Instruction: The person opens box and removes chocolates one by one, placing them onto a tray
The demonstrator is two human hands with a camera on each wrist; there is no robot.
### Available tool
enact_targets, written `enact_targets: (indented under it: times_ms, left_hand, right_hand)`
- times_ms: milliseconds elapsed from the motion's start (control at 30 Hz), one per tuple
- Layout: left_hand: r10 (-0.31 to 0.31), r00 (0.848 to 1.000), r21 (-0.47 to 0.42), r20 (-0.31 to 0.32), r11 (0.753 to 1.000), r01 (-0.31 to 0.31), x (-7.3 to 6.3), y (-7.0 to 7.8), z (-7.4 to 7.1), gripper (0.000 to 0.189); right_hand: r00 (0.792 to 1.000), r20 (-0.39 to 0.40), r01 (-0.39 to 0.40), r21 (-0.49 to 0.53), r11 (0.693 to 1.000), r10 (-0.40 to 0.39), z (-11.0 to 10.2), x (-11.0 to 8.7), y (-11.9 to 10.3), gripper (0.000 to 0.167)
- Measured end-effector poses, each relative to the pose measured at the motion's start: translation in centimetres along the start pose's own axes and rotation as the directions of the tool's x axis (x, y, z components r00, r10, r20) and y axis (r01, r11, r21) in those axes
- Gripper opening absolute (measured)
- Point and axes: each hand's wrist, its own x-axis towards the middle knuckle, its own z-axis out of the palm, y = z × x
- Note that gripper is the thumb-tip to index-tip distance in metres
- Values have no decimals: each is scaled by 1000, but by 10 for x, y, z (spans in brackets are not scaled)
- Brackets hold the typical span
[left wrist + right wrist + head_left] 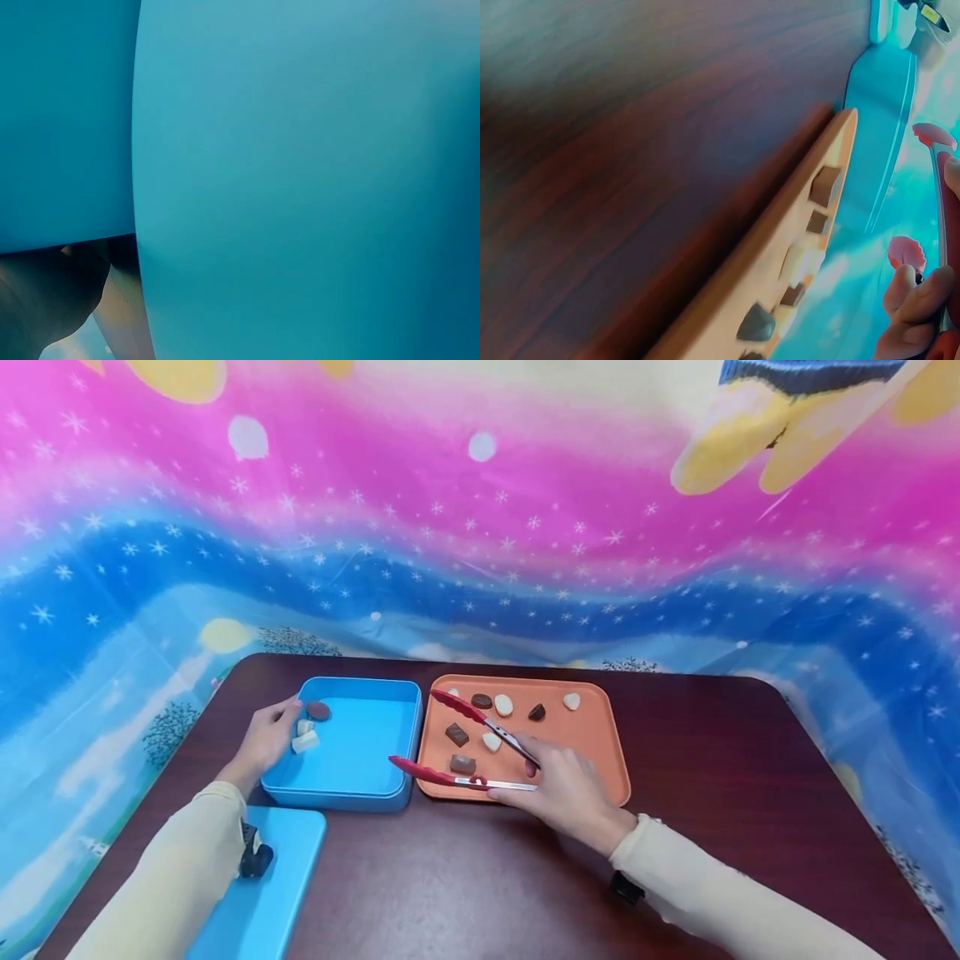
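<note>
My right hand (573,789) grips a pair of tongs (517,747) with red tips, also seen in the right wrist view. The tongs' arms are spread, with nothing between the tips. One tip hangs over the far left of an orange tray (611,743), the other over the right side of a blue box (360,739). Several dark, brown and white chocolate-like pieces lie on the tray, such as a brown block (462,764). With my left hand (268,735) I hold the box's left wall. Inside, near that hand, are a brown oval piece (318,711) and white pieces (305,742).
A flat blue lid (277,868) lies on the dark wooden table (450,868) in front of the box, partly under my left forearm. Box and tray stand side by side. A colourful printed cloth (480,543) hangs behind the table.
</note>
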Motion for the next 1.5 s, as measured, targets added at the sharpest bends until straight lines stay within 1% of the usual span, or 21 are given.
enact_targets:
  times_ms: [167,233,367,533,733,800,967,1133,1300,1500]
  left_hand:
    - [-3,1000,-6,-4,1000,3,0,0,0,68]
    - [-5,1000,-2,-2,1000,5,-1,0,1,67]
    - [-9,1000,3,-6,1000,9,-2,1,3,67]
    - [-11,1000,-2,-13,1000,11,0,2,3,67]
    - [-23,999,-1,-24,1000,23,1,2,3,67]
    - [-26,999,-1,-24,1000,26,1,1,4,68]
    - [-24,999,-2,-26,1000,24,1,1,4,67]
    - [-21,999,2,-26,1000,21,1,2,4,67]
    - [-13,999,15,-35,1000,14,2,4,1,68]
    - [-5,1000,26,-31,1000,6,7,5,0,68]
  right_hand:
    - [1000,17,-3,8,1000,3,9,7,-13,68]
    - [1000,31,-1,15,1000,1,12,8,-17,70]
    - [998,49,28,32,999,-29,19,15,-25,74]
    - [997,56,51,46,998,-53,25,27,-37,72]
    - [992,101,69,86,994,-78,32,45,-54,53]
    - [990,114,71,88,994,-81,35,51,-60,51]
    - [989,135,51,73,996,-61,44,63,-73,60]
    - [987,154,38,48,998,-45,54,74,-82,61]
    - [981,190,35,21,999,-39,61,86,-90,62]
    - [976,220,-2,-38,999,10,69,96,-98,62]
